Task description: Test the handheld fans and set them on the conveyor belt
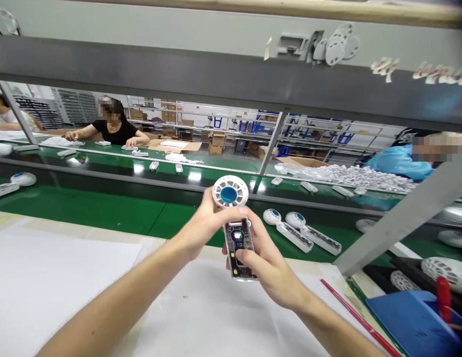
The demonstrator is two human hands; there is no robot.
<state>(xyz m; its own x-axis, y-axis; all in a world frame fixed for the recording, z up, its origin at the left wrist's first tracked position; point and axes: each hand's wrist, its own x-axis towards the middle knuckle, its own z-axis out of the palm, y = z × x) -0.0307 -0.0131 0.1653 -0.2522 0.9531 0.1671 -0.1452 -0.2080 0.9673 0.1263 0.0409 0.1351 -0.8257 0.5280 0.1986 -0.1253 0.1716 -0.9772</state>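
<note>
Above the white work surface, both hands hold a handheld device with a round, vented white head [218, 184] and a blue disc in its middle. Its long body has a bare dark circuit board [236, 270] facing me, with a small lit spot near the centre. My left hand [210, 218] is closed on the neck and head, thumb laid across the joint. Around the body, my right hand [266, 265] is closed from the right side, its thumb pressing on the board. Fingers behind the device are mostly hidden.
Two similar devices [296, 235] lie on the green conveyor [115, 208] ahead. A blue bin [409, 317] with a red-handled tool [443, 297] stands at right, near a red rod [359, 317] and a slanted metal post [402, 218]. Co-workers sit across the line.
</note>
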